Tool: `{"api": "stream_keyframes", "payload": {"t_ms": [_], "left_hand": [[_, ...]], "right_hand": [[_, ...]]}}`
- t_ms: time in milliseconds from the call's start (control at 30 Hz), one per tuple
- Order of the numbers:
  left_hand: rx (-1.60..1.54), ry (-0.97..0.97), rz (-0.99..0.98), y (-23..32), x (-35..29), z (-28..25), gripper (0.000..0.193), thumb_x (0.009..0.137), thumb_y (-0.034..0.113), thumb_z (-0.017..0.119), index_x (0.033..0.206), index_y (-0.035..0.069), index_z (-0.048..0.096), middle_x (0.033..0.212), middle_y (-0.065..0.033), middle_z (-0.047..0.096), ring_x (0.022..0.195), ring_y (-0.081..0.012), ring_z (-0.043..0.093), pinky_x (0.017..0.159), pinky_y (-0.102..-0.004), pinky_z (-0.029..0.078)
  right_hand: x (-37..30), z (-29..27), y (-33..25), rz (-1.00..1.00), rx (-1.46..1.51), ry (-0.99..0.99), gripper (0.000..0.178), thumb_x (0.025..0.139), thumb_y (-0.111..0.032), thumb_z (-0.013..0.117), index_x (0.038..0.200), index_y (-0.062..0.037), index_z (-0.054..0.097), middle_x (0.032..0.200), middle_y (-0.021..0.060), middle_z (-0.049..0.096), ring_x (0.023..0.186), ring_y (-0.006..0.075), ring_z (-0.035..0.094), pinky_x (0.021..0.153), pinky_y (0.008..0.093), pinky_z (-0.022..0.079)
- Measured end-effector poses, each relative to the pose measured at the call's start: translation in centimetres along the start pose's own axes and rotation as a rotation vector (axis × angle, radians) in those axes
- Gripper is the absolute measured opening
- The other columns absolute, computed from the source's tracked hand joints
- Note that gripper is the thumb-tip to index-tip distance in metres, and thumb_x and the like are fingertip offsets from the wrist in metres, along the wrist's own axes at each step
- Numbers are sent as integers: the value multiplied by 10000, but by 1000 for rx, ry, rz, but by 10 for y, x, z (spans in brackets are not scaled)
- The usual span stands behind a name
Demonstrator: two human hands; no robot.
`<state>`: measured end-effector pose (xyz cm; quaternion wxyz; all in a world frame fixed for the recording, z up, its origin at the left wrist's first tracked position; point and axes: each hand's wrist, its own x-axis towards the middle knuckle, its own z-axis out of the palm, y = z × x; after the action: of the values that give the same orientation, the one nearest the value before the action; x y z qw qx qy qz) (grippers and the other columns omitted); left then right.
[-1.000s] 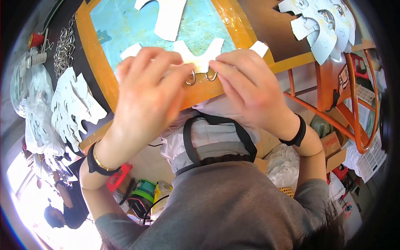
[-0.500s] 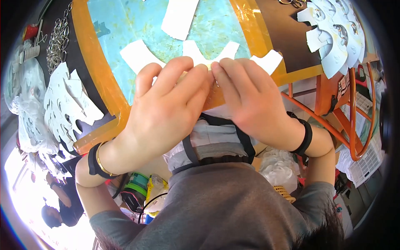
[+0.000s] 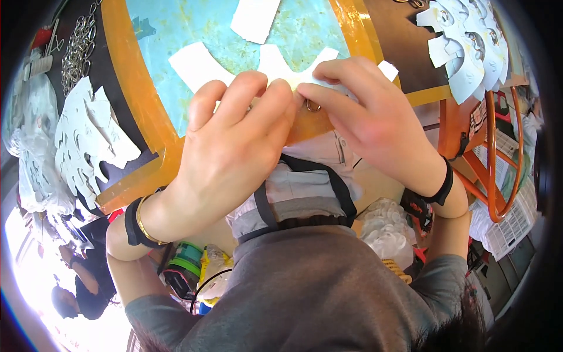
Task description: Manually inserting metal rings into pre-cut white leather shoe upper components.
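Right hand (image 3: 366,102): pinched on white cut piece (image 3: 272,63), which sits just beyond both hands. Left hand (image 3: 234,135): fingertips hidden, grip can't be told. Metal ring (image 3: 313,107) below right fingertips could be skewed by uneven pressing.

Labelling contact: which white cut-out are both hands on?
The pronged cut-out at the fingers of the left hand and right hand; the top piece, left stack and right stack lie apart.

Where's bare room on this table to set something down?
Blue sheet lies bare between left tape and upper white piece; brown tabletop, between right tape and white stack. Crowded: around left hand and right hand, and by the chains.
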<state>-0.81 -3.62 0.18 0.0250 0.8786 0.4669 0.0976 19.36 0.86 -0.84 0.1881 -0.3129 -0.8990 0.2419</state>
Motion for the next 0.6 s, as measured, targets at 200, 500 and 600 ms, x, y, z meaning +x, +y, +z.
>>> {"api": "stream_keyframes", "payload": {"t_ms": [200, 500, 600], "left_hand": [[3, 175, 48, 1, 1, 13, 218, 603, 105, 619, 815, 57, 628, 858, 6, 503, 881, -133, 502, 751, -284, 351], [-42, 16, -6, 2, -2, 0, 388, 660, 73, 651, 1048, 68, 648, 980, -18, 557, 937, -206, 520, 825, -349, 362], [-157, 3, -24, -5, -3, -3, 387, 662, 52, 654, 1046, 99, 658, 976, -22, 561, 940, -211, 519, 823, -363, 361]], "right_hand": [[-7, 16, -14, -145, -479, -33, 384, 651, -132, 600, 984, 58, 566, 958, 124, 535, 988, 265, 520, 829, 344, 448], [-3, -10, 3, 4, -67, 51, 366, 640, -17, 637, 1002, 21, 601, 1007, 124, 569, 966, 293, 536, 831, 366, 452], [-5, -15, 14, -59, -78, 174, 360, 643, 37, 623, 999, -12, 605, 957, 110, 570, 884, 294, 558, 779, 380, 470]]}}
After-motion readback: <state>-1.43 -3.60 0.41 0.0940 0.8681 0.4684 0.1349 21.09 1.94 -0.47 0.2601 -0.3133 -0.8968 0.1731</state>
